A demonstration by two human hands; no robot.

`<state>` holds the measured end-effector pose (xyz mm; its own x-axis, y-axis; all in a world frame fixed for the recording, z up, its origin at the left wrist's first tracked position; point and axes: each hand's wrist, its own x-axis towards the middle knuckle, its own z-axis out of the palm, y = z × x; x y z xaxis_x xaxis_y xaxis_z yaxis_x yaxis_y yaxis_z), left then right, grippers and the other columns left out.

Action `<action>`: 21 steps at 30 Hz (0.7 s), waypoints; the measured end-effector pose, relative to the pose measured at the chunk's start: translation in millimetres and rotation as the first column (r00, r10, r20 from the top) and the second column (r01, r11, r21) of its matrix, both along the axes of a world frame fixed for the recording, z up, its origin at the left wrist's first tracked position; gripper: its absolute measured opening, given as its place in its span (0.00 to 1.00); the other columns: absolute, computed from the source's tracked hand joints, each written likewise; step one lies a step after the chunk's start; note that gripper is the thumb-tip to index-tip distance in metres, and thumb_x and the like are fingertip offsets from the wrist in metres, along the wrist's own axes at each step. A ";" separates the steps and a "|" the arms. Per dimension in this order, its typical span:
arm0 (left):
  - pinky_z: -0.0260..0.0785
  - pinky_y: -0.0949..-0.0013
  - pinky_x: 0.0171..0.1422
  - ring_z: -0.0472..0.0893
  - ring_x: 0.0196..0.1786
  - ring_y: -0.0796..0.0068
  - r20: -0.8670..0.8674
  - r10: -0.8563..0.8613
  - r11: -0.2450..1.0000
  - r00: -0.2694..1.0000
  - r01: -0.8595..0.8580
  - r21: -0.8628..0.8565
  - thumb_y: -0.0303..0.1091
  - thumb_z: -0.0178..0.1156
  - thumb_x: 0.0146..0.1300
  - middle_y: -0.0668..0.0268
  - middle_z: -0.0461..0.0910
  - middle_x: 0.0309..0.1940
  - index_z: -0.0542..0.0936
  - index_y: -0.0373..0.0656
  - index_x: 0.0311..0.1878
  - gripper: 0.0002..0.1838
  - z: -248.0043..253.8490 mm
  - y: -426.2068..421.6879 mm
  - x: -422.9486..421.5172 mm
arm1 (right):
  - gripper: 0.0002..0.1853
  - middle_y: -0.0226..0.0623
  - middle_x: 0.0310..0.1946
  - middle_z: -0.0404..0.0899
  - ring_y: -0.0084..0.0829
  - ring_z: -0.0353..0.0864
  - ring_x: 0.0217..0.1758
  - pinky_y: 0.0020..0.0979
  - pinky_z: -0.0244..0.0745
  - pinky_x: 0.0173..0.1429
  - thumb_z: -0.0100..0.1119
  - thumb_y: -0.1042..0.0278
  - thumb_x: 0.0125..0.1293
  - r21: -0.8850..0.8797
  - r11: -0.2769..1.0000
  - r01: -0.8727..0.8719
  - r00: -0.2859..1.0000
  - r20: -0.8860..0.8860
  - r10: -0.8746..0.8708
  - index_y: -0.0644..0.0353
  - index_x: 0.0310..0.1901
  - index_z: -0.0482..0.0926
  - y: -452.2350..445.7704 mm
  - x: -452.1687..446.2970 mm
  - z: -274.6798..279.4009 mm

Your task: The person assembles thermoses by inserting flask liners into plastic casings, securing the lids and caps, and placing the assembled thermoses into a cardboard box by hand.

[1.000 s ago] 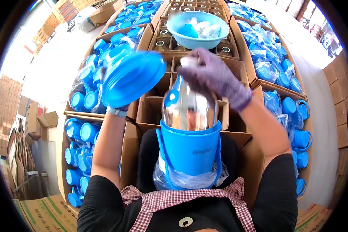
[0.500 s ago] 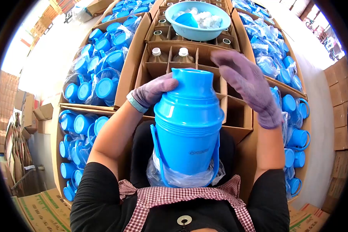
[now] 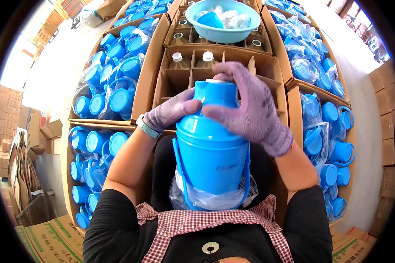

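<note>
A blue plastic thermos flask (image 3: 213, 144) stands upright between my thighs, its spout toward the top and its base wrapped in clear plastic. My left hand (image 3: 173, 109), in a purple-grey glove, is closed against the left side of the neck, thumb in front. My gloved right hand (image 3: 250, 107) curves round the neck from the right. Its fingertips reach over the mouth, and its blurred thumb lies across the front. A white piece (image 3: 217, 81), perhaps a stopper, shows at the mouth under the right fingers. The flask's blue handle (image 3: 178, 171) hangs down.
Ahead is a divided carton (image 3: 232, 55) with two white-capped bottles (image 3: 207, 59). Beyond it, a light-blue basin (image 3: 224, 35) holds white pieces and a blue cup. Cartons of blue thermos parts (image 3: 120, 101) flank both sides. Flattened cardboard (image 3: 52, 239) lies at lower left.
My right hand has come down and left from beside the flask onto its neck and mouth. White now shows in the mouth. My left hand stays at the neck.
</note>
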<state>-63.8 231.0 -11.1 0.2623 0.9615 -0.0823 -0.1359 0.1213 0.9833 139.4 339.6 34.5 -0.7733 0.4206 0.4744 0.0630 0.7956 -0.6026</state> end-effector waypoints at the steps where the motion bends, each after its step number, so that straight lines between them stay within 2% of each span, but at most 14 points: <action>1: 0.64 0.54 0.80 0.70 0.77 0.58 -0.031 -0.007 1.000 1.000 0.007 -0.002 0.86 0.66 0.45 0.51 0.66 0.77 0.55 0.35 0.82 0.75 1.7 1.8 -1.6 | 0.42 0.45 0.53 0.82 0.42 0.85 0.58 0.42 0.78 0.64 0.78 0.42 0.56 -0.006 1.000 -0.002 1.000 -0.030 0.002 0.58 0.65 0.72 -6.5 1.9 2.5; 5: 0.64 0.52 0.80 0.68 0.78 0.55 -0.034 -0.029 0.993 0.999 0.025 -0.113 0.84 0.67 0.47 0.49 0.65 0.77 0.53 0.36 0.83 0.73 8.3 -7.8 -2.2 | 0.49 0.46 0.64 0.74 0.43 0.77 0.67 0.44 0.71 0.72 0.81 0.44 0.55 -0.280 0.955 -0.094 0.992 -0.104 0.067 0.57 0.72 0.66 -15.8 9.8 -9.6; 6: 0.70 0.57 0.75 0.74 0.72 0.57 0.112 0.054 0.997 0.992 -0.047 -0.063 0.71 0.70 0.58 0.51 0.71 0.72 0.57 0.37 0.81 0.61 3.5 -13.5 5.1 | 0.50 0.46 0.64 0.73 0.44 0.76 0.68 0.46 0.72 0.71 0.80 0.42 0.55 -0.329 0.937 -0.118 0.989 -0.124 0.081 0.56 0.73 0.64 -13.8 10.1 -16.8; 7: 0.71 0.57 0.74 0.75 0.72 0.57 0.078 0.108 0.993 0.991 -0.104 -0.055 0.70 0.70 0.59 0.51 0.71 0.71 0.58 0.36 0.80 0.59 8.1 -19.4 11.9 | 0.51 0.46 0.65 0.73 0.45 0.76 0.69 0.47 0.73 0.71 0.79 0.41 0.56 -0.372 0.917 -0.140 0.985 -0.148 0.091 0.56 0.74 0.63 -10.2 9.9 -24.7; 9: 0.72 0.57 0.73 0.77 0.70 0.57 0.013 0.221 0.975 0.975 -0.220 -0.037 0.68 0.70 0.60 0.50 0.73 0.70 0.59 0.36 0.79 0.57 21.5 -30.2 23.1 | 0.56 0.47 0.70 0.68 0.46 0.69 0.75 0.48 0.66 0.78 0.79 0.43 0.57 -0.644 0.684 -0.342 0.932 -0.328 0.157 0.55 0.79 0.56 -3.9 11.8 -49.8; 10: 0.75 0.57 0.69 0.80 0.66 0.56 -0.166 0.256 0.966 0.952 -0.248 0.069 0.66 0.70 0.60 0.47 0.77 0.65 0.61 0.35 0.77 0.55 20.8 -32.4 23.9 | 0.57 0.48 0.72 0.67 0.46 0.68 0.77 0.48 0.64 0.80 0.79 0.42 0.57 -0.735 0.495 -0.463 0.877 -0.461 0.137 0.55 0.80 0.55 -5.1 11.6 -65.8; 11: 0.76 0.56 0.67 0.83 0.63 0.49 -0.586 0.283 0.959 0.759 -0.237 0.156 0.66 0.69 0.61 0.40 0.80 0.60 0.63 0.31 0.75 0.54 49.0 -36.9 33.9 | 0.58 0.48 0.73 0.66 0.46 0.66 0.78 0.48 0.61 0.81 0.79 0.42 0.57 -0.764 0.288 -0.577 0.810 -0.580 0.084 0.55 0.81 0.53 -5.6 10.8 -77.2; 13: 0.74 0.54 0.67 0.81 0.66 0.47 -0.862 0.289 0.935 0.417 -0.318 0.160 0.73 0.64 0.59 0.37 0.78 0.61 0.62 0.29 0.76 0.58 69.3 -45.9 63.9 | 0.63 0.49 0.76 0.63 0.48 0.62 0.80 0.50 0.56 0.84 0.80 0.36 0.53 -0.848 0.164 -0.505 0.861 -0.507 0.028 0.56 0.82 0.51 -3.9 10.3 -89.1; 14: 0.73 0.53 0.68 0.80 0.66 0.42 -0.859 0.346 0.916 0.378 -0.335 0.222 0.72 0.63 0.61 0.35 0.78 0.59 0.62 0.28 0.76 0.58 68.2 -50.1 72.8 | 0.64 0.49 0.76 0.62 0.49 0.62 0.80 0.50 0.56 0.84 0.80 0.34 0.52 -0.901 0.112 -0.419 0.907 -0.421 0.009 0.56 0.82 0.52 2.1 5.0 -91.7; 17: 0.71 0.54 0.71 0.78 0.69 0.48 -0.711 0.408 0.909 0.573 -0.331 0.255 0.71 0.63 0.61 0.38 0.77 0.64 0.60 0.28 0.77 0.58 44.3 -46.0 49.9 | 0.64 0.50 0.72 0.67 0.49 0.67 0.77 0.47 0.63 0.81 0.78 0.32 0.53 -0.878 0.332 -0.344 0.937 -0.346 0.056 0.60 0.81 0.52 0.8 20.7 -89.1; 18: 0.69 0.58 0.74 0.77 0.71 0.54 -0.371 0.331 0.941 0.868 -0.278 0.191 0.66 0.62 0.68 0.44 0.75 0.68 0.58 0.32 0.80 0.53 23.3 -46.7 32.3 | 0.64 0.51 0.70 0.69 0.49 0.69 0.75 0.47 0.66 0.79 0.77 0.32 0.54 -0.840 0.490 -0.233 0.969 -0.245 0.040 0.61 0.81 0.52 -6.5 31.9 -63.5; 19: 0.64 0.61 0.78 0.71 0.74 0.64 -0.149 0.237 0.967 0.960 -0.219 0.129 0.63 0.58 0.73 0.53 0.73 0.71 0.58 0.36 0.81 0.48 -1.5 -46.9 15.9 | 0.64 0.52 0.68 0.71 0.49 0.71 0.74 0.46 0.69 0.78 0.76 0.32 0.54 -0.765 0.633 -0.118 0.990 -0.144 0.010 0.62 0.81 0.52 -15.7 43.3 -39.2; 20: 0.63 0.62 0.80 0.69 0.76 0.67 -0.071 0.221 0.975 0.973 -0.218 0.042 0.59 0.52 0.79 0.55 0.72 0.72 0.61 0.37 0.80 0.40 -36.6 -39.4 2.3 | 0.59 0.48 0.67 0.74 0.49 0.77 0.69 0.45 0.75 0.71 0.76 0.32 0.55 -0.481 0.875 0.049 0.990 -0.090 -0.105 0.59 0.79 0.58 -40.5 46.5 -22.6; 21: 0.68 0.62 0.76 0.73 0.73 0.67 0.055 0.282 0.932 0.958 -0.260 -0.251 0.56 0.47 0.82 0.56 0.75 0.69 0.63 0.37 0.78 0.35 -60.7 -27.0 4.7 | 0.55 0.43 0.66 0.78 0.49 0.83 0.65 0.44 0.82 0.65 0.75 0.31 0.55 -0.128 0.966 0.223 0.970 -0.074 -0.234 0.57 0.77 0.65 -73.5 44.0 -6.3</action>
<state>-59.1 203.9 -71.8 0.0114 0.9518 -0.3066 -0.2813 0.2973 0.9124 183.4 266.1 28.2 -0.6080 0.6380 0.4726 0.1777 0.6895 -0.7022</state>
